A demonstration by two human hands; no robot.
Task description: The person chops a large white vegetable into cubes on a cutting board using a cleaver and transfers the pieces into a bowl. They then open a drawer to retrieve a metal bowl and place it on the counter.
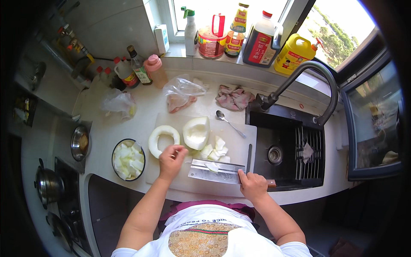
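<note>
My right hand [253, 185] is closed round the wooden handle of a cleaver [203, 172]. Its wide blade lies flat, low over the front of a white cutting board [160, 177], with a small pale slice [212, 166] on it. My left hand [172, 162] is closed, fingertips curled together left of the blade; whether they pinch anything is hidden. Just beyond it lies a ring of white melon [153, 141], looking like winter melon. A hollowed melon chunk [196, 139] sits to its right, and several cut melon pieces [217, 149] lie behind the blade.
A bowl of melon pieces [128, 160] stands left of the board. Behind are a spoon [231, 124], a cloth [234, 97] and a plastic bag [185, 88]. The black sink [267, 171] with its curved faucet [332, 92] is right; a pot [49, 185] sits far left.
</note>
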